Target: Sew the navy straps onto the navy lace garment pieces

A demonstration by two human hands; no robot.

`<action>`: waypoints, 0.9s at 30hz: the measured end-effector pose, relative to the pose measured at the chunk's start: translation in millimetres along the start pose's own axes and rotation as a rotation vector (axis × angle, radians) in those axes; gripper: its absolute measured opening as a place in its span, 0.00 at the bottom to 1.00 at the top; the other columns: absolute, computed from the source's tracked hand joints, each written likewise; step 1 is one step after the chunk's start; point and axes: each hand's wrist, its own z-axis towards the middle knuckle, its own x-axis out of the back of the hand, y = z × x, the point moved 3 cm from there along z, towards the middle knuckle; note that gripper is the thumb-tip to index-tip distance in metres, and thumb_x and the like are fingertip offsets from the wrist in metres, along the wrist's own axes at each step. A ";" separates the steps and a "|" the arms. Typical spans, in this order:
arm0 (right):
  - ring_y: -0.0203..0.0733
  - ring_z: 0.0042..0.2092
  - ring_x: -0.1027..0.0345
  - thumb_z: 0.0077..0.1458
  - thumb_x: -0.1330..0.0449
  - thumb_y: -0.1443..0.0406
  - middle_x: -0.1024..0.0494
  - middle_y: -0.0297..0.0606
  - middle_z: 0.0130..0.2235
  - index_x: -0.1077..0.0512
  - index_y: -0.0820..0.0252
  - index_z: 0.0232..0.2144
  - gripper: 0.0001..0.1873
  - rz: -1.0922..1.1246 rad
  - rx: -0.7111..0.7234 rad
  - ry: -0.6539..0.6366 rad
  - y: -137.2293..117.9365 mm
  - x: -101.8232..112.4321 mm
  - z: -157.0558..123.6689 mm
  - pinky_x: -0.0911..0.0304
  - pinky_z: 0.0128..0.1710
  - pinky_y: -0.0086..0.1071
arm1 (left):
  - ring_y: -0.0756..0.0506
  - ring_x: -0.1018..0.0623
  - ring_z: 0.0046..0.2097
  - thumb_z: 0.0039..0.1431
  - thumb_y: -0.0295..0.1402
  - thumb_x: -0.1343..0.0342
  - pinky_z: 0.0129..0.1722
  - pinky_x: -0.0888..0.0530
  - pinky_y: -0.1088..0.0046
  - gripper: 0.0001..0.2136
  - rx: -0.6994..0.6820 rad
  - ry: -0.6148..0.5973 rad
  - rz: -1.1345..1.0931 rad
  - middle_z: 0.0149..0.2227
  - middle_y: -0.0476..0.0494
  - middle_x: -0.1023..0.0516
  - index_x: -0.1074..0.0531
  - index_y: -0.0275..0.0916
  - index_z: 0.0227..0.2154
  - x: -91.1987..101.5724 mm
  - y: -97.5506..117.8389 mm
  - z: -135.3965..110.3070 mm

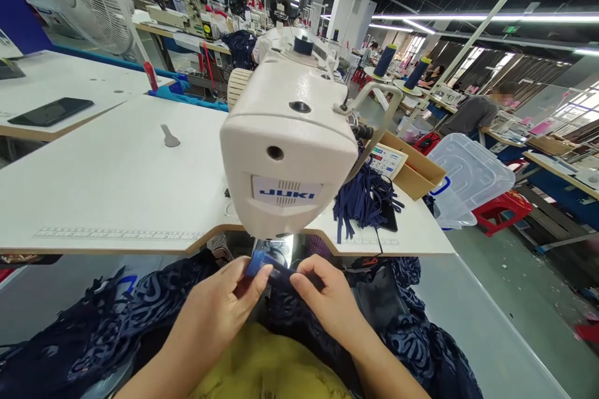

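Note:
My left hand (234, 290) and my right hand (322, 296) meet just below the head of a white sewing machine (285, 137). Between them stretches a piece of navy fabric (281, 271), brightly lit blue at its left end by the machine's lamp. The left thumb and fingers pinch that lit end. My right thumb and forefinger pinch the darker end. More navy patterned fabric (159, 299) lies in folds to the left, and another dark heap (412, 336) rests at the right. The machine's needle area is hidden behind its head.
Navy fabric strips (362, 196) lie beside the machine on the white table (116, 181), near a cardboard box (414, 168). A small grey metal piece (169, 137) sits at left. A phone (51, 112) rests on the neighbouring table. Clear plastic bins (472, 171) stand at right.

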 end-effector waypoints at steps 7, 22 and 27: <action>0.33 0.29 0.40 0.58 0.43 0.59 0.33 0.26 0.26 0.34 0.57 0.26 0.11 -0.049 -0.114 -0.019 9.2 -11.9 7.9 0.46 0.30 0.26 | 0.42 0.25 0.45 0.59 0.35 0.45 0.46 0.28 0.65 0.13 -0.484 0.509 0.408 0.42 0.38 0.26 0.34 0.37 0.45 7.6 0.7 -8.4; 0.36 0.39 0.32 0.59 0.45 0.66 0.26 0.33 0.38 0.32 0.54 0.46 0.12 -0.015 0.077 -0.033 11.2 -7.9 -3.3 0.38 0.42 0.28 | 0.45 0.38 0.63 0.60 0.20 0.55 0.63 0.44 0.63 0.23 -0.891 0.022 0.520 0.60 0.45 0.33 0.37 0.41 0.57 -6.1 -16.1 -7.9; 0.35 0.34 0.34 0.59 0.46 0.67 0.27 0.31 0.33 0.35 0.56 0.49 0.14 0.070 0.025 0.097 23.0 -8.1 20.8 0.38 0.40 0.28 | 0.47 0.35 0.61 0.64 0.28 0.54 0.61 0.45 0.66 0.19 -0.777 0.143 0.539 0.59 0.48 0.32 0.36 0.45 0.57 -7.2 -13.0 -1.4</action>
